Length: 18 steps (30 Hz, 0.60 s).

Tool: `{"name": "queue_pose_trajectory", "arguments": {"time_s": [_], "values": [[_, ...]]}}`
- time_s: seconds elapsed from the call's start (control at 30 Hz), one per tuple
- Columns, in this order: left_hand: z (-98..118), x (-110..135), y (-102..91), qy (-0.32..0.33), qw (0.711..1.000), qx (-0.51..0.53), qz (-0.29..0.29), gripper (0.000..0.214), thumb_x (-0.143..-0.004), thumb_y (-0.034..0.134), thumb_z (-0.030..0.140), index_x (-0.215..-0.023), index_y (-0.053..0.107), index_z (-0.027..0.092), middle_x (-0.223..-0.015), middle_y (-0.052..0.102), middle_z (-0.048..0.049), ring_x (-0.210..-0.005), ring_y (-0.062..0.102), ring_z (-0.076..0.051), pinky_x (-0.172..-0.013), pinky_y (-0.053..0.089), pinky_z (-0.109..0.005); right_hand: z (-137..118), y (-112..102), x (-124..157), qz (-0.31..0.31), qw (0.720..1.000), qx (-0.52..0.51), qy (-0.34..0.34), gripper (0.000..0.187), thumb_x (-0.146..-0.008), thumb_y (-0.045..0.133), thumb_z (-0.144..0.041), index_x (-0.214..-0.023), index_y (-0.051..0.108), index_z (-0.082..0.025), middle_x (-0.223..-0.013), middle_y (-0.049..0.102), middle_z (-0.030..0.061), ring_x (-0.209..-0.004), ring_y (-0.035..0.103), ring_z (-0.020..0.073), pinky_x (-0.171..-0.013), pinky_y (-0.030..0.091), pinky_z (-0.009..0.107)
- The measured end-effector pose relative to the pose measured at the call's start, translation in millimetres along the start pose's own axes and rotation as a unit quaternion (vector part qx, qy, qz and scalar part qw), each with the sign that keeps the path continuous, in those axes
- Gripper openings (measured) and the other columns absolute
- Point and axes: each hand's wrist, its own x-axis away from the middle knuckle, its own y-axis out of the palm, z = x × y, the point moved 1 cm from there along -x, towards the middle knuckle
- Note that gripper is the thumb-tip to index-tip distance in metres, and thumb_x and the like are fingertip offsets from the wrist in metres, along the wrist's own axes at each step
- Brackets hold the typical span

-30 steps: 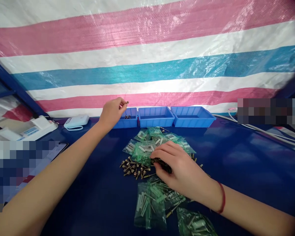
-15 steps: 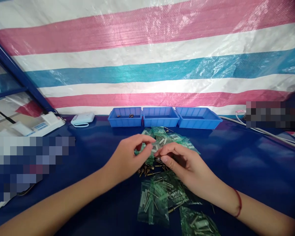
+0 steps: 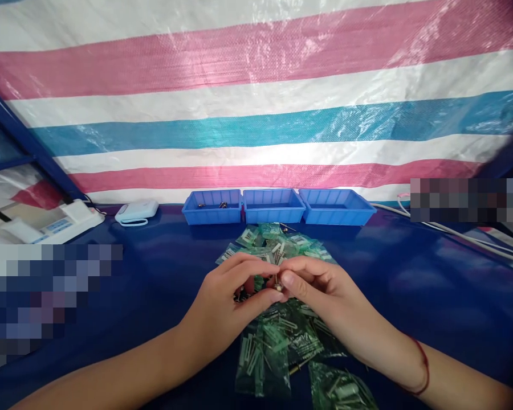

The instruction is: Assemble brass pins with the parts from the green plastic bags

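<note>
Fingertips are meeting over the pile: the left hand (image 3: pixel 228 293) and the right hand (image 3: pixel 327 293) are coming together around one small metal fastener (image 3: pixel 277 285). Thumbs and forefingers on both sides are grasping it, head end down, shank up; which hand is bearing its weight, I cannot tell. The right hand's other fingers are curling inward, and whatever its palm may be hiding isn't showing.

So, by the look of it, a single-piece handling step is being worked here, with the fastener sitting just above the green plastic bags (image 3: pixel 263 359), well short of the bins. Over at the back, the left bin (image 3: pixel 211 217) is holding a few metal pieces (image 3: pixel 223 205), while the middle bin (image 3: pixel 273 216) and right bin (image 3: pixel 337 217) are standing beside it.

The next move is calling, I'd judge, for one hand taking a firm pinch and the other letting go cleanly, without the piece dropping among the bags.
</note>
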Motion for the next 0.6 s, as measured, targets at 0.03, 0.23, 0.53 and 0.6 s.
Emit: {"name": "queue_pose_trajectory", "arguments": {"time_s": [0.03,0.23,0.53,0.6], "values": [[0.0,0.2,0.4,-0.002,1.0,-0.011,0.009,0.015,-0.083,0.068,0.023,-0.098,0.065,0.024,-0.088,0.063,0.0005,-0.062,0.052,-0.01,-0.058,0.045,-0.022,0.2,1.8,1.0,0.006,1.0,0.004,-0.005,0.013,-0.083,0.067,-0.034,-0.087,0.07,-0.022,-0.076,0.069,-0.0004,-0.072,0.065,0.0123,-0.07,0.054,0.025],[-1.8,-1.6,1.7,-0.009,1.0,-0.025,0.002,0.016,-0.083,0.068,0.019,-0.096,0.061,0.025,-0.084,0.064,0.004,-0.059,0.052,-0.008,-0.055,0.043,-0.019,0.1,5.2,6.6,0.04,0.999,0.019,-0.015,0.014,-0.079,0.071,-0.029,-0.093,0.075,-0.027,-0.088,0.074,0.0012,-0.081,0.069,0.0165,-0.074,0.057,0.029],[-2.1,-2.8,1.4,-0.018,1.0,-0.02,0.007,0.006,-0.089,0.058,0.019,-0.091,0.064,0.022,-0.083,0.068,0.0009,-0.069,0.061,-0.012,-0.061,0.046,-0.022,1.4,-2.3,7.7,0.053,0.998,-0.008,0.015,0.02,-0.079,0.072,-0.031,-0.098,0.074,-0.028,-0.081,0.075,-0.0003,-0.08,0.07,0.0161,-0.075,0.058,0.028],[-2.1,-2.5,2.3,-0.005,0.999,-0.029,0.017,0.006,-0.089,0.058,0.018,-0.09,0.063,0.021,-0.086,0.068,0.0,-0.072,0.062,-0.013,-0.063,0.047,-0.023,3.7,-0.9,7.7,0.077,0.996,-0.032,0.011,0.023,-0.074,0.076,-0.029,-0.096,0.071,-0.026,-0.084,0.076,0.0004,-0.081,0.071,0.0172,-0.074,0.059,0.029]]}}
